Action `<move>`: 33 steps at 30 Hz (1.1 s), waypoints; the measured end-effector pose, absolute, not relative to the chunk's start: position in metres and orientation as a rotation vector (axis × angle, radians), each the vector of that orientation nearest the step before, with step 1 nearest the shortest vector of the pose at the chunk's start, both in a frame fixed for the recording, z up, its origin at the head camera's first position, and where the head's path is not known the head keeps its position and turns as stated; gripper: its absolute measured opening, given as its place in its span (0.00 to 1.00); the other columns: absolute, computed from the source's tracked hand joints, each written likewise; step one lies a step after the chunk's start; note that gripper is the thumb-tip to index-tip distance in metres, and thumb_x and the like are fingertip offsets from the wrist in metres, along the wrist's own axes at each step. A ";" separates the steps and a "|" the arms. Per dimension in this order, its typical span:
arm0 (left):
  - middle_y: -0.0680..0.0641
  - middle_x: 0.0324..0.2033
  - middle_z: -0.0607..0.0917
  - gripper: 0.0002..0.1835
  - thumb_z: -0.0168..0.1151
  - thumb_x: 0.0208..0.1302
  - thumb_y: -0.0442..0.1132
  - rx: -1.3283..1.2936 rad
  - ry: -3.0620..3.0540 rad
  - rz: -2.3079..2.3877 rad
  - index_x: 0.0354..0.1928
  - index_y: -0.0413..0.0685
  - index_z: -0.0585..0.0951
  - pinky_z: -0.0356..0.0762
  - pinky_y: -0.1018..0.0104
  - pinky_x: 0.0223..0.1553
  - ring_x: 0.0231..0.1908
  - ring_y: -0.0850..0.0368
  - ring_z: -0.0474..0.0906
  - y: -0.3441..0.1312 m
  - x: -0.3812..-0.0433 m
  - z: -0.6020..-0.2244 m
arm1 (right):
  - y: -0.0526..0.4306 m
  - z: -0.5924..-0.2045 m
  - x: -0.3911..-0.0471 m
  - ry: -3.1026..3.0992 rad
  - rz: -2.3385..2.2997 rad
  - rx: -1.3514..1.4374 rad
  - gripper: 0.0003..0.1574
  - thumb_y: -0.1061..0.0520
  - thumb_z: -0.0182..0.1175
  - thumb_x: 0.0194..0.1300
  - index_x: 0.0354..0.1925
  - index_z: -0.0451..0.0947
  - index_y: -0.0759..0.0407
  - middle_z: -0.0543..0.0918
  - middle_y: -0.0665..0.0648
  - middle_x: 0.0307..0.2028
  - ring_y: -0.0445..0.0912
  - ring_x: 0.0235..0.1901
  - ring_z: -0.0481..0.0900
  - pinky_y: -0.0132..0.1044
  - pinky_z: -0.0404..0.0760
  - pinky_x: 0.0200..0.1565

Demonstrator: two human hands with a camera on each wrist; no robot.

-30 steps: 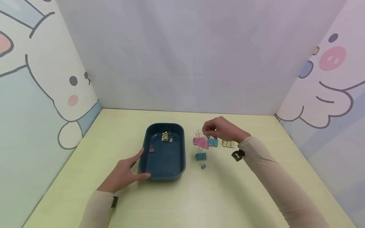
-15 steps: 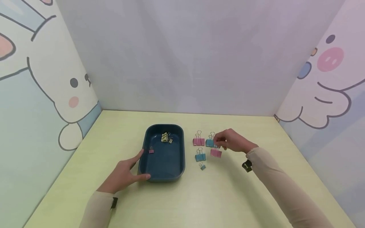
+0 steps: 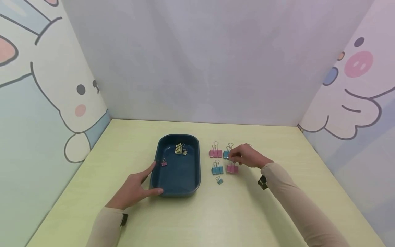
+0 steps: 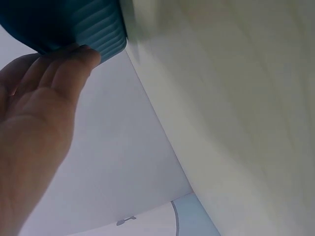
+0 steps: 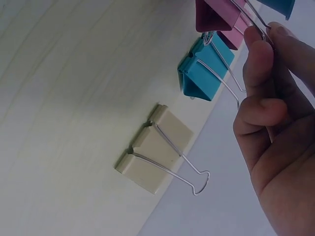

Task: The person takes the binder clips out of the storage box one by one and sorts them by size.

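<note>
We see a dark blue tray [image 3: 180,176] on the pale tabletop [image 3: 185,223], its long axis running from near to far. In it lie a larger yellow binder clip [image 3: 178,148] and a small yellow binder clip [image 3: 184,152] close together towards the far end, and a small pink binder clip [image 3: 164,163] by the left wall, its handles facing away from the person.

The left hand [image 3: 132,189], fingers and thumb spread and gripping nothing, rests against the tray's left side; in the left wrist view we see its fingertips at the ribbed outer wall.

The right hand [image 3: 248,156] is to the right of the tray, its thumb and finger pinching the wire handles of a pink binder clip [image 3: 232,169]. That clip's handles point away from the person, up into the fingers, while its long spine runs left to right at the near side. We cannot tell whether it touches the tabletop.

Around it we find a second pink clip [image 3: 215,153] and a medium blue clip [image 3: 217,170], both with handles pointing away, and a small blue clip [image 3: 219,181] set askew. A large blue clip [image 3: 226,155] is partly covered by the right hand. A cream clip [image 5: 157,150] shows whole in the right wrist view, but the hand hides most of it from the head camera. The held clip's body is cut off by the right wrist view's top edge.
</note>
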State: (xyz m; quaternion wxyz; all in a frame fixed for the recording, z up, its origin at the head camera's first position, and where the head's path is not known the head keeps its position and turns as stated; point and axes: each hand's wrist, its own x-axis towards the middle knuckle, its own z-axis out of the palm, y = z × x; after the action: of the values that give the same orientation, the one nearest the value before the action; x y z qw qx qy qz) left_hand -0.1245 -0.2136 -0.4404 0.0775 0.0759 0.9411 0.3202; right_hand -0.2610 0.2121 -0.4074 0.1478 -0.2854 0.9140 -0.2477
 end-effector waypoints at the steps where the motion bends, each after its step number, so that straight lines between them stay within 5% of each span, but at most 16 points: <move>1: 0.35 0.74 0.65 0.58 0.71 0.52 0.68 0.232 2.820 0.961 0.79 0.53 0.55 0.73 0.38 0.66 0.71 0.33 0.66 -0.214 -0.124 -0.440 | 0.212 -0.408 -0.261 2.629 -0.718 -0.818 0.05 0.65 0.62 0.68 0.39 0.85 0.60 0.83 0.52 0.30 0.41 0.27 0.76 0.29 0.79 0.28; 12: 0.35 0.74 0.64 0.58 0.71 0.53 0.66 0.250 2.803 0.991 0.79 0.53 0.54 0.74 0.41 0.67 0.71 0.33 0.67 -0.214 -0.123 -0.436 | 0.216 -0.408 -0.264 2.665 -0.793 -0.727 0.09 0.63 0.62 0.69 0.43 0.88 0.59 0.89 0.60 0.42 0.44 0.22 0.82 0.30 0.81 0.31; 20: 0.36 0.75 0.64 0.58 0.71 0.53 0.67 0.232 2.795 1.000 0.79 0.54 0.54 0.74 0.41 0.67 0.71 0.33 0.67 -0.214 -0.123 -0.437 | 0.217 -0.407 -0.266 2.662 -0.818 -0.771 0.08 0.63 0.62 0.69 0.42 0.87 0.59 0.89 0.60 0.41 0.44 0.22 0.82 0.29 0.80 0.29; 33: 0.35 0.74 0.64 0.58 0.72 0.53 0.65 0.262 2.815 0.992 0.79 0.51 0.55 0.76 0.41 0.65 0.70 0.33 0.69 -0.214 -0.123 -0.437 | 0.192 -0.396 -0.265 2.637 -0.883 -0.856 0.09 0.64 0.59 0.71 0.43 0.86 0.61 0.88 0.64 0.38 0.58 0.26 0.82 0.29 0.80 0.29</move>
State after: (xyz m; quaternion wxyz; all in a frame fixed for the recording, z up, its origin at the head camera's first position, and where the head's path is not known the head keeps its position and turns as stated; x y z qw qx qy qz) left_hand -0.1230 -0.2141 -0.4372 0.0726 0.0870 0.9371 0.3301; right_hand -0.2645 0.1923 -0.3959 0.1156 -0.2922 0.9002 -0.3015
